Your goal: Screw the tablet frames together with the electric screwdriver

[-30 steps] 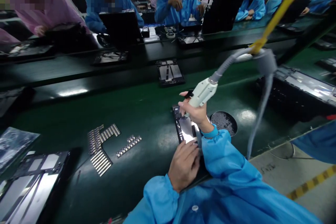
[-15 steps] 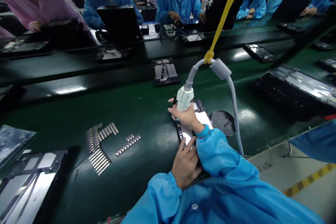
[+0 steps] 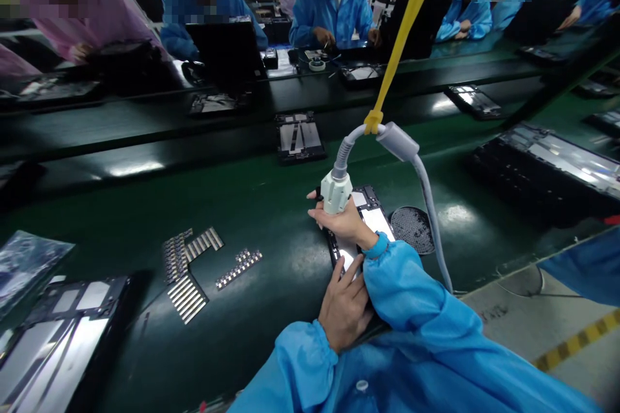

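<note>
My right hand (image 3: 345, 221) is wrapped round a pale, cable-fed electric screwdriver (image 3: 336, 191), held over the left edge of a tablet (image 3: 374, 218). The tool's tip is hidden behind my fingers. My left hand (image 3: 346, 308) lies with outstretched fingers on the near part of the same tablet, just below my right wrist. A yellow strap (image 3: 400, 45) is tied to the tool's grey cable (image 3: 426, 193). Right of the tablet sits a round black dish of small parts, likely screws (image 3: 413, 230).
Strips of small metallic parts (image 3: 186, 300) lie on the green bench left of my hands. An opened tablet (image 3: 72, 329) and a clear plastic bag (image 3: 31, 264) are further left. A stack of tablets (image 3: 533, 174) stands right, another tablet (image 3: 300, 137) ahead. Co-workers sit opposite.
The screwdriver, with its cable loop and strap knot, has moved slightly down and left in my right hand. My left hand stays on the tablet. The view has shifted a little.
</note>
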Tool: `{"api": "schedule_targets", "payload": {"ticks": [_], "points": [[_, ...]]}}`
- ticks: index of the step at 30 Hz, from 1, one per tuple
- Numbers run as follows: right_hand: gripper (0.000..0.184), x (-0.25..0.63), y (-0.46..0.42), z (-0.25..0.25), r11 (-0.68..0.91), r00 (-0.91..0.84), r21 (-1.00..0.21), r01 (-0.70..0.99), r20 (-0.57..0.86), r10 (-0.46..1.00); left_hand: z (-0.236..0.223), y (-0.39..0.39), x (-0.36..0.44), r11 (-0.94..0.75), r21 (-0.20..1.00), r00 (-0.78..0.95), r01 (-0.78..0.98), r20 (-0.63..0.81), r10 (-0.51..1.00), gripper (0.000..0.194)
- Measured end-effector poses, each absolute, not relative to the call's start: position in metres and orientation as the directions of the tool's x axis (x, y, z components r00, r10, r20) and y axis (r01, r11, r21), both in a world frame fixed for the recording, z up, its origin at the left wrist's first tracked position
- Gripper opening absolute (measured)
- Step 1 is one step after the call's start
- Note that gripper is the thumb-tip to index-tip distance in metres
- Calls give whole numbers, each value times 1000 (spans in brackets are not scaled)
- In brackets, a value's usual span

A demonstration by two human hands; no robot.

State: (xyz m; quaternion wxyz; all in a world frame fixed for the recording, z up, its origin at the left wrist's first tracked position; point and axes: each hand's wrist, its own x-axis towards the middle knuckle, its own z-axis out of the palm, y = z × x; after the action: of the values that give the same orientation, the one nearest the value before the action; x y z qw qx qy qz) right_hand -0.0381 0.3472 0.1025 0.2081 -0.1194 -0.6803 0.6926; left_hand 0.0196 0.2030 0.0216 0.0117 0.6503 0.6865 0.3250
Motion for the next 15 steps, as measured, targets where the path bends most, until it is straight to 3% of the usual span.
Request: {"api": "schedule_targets", "payload": {"ticks": [7, 15], "points": [[30, -35, 345, 109, -11, -873, -985, -171, 146, 466, 15, 200, 22, -34, 457, -156, 889, 372, 915, 52], [35, 11, 371, 127, -1, -850, -961, -277, 244, 466, 26, 183, -43, -204, 360, 123, 910, 235, 964, 56]]}}
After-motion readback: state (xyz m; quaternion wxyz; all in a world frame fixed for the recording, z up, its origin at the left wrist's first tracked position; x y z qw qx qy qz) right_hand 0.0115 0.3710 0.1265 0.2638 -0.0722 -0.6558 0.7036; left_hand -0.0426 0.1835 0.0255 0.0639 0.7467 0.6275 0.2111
